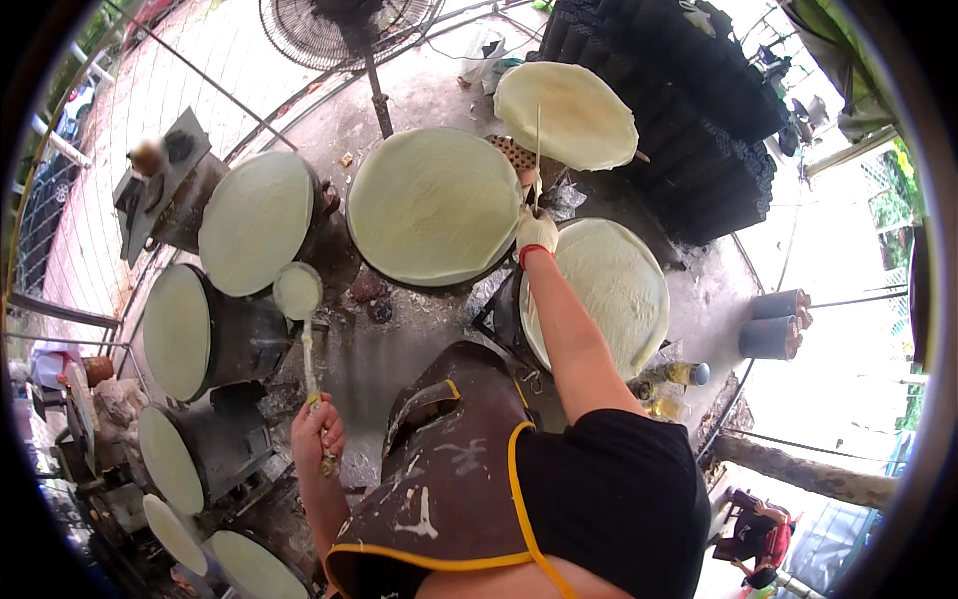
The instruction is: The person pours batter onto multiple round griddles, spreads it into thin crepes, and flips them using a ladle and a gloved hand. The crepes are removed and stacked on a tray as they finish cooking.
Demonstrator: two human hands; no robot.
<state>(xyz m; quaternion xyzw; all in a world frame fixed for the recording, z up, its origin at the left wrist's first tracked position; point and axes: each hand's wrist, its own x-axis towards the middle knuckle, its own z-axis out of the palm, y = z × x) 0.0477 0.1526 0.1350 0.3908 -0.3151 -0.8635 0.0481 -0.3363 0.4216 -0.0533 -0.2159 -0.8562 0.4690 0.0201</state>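
My left hand [318, 434] grips the batter-coated handle of a ladle [298, 290], whose round bowl faces up, full of pale batter. My right hand [536, 230], whitish from a glove or batter and with a red band at the wrist, is closed on a thin batter-coated stick [538, 153]. The stick points away from me and overlaps a round pale sheet [565, 112] with a tan middle. Left of this hand, batter covers a large round griddle [434, 206]. Under my right forearm another round stove top bears a wrinkled pale sheet [606, 292].
More batter-covered drum stoves [258, 224] curve along my left. A standing fan [352, 30] is at the far side, beside black ruffled material [666, 112]. Jars of yellow liquid [685, 374] and dark pots [771, 337] stand right. A person [763, 535] sits at lower right.
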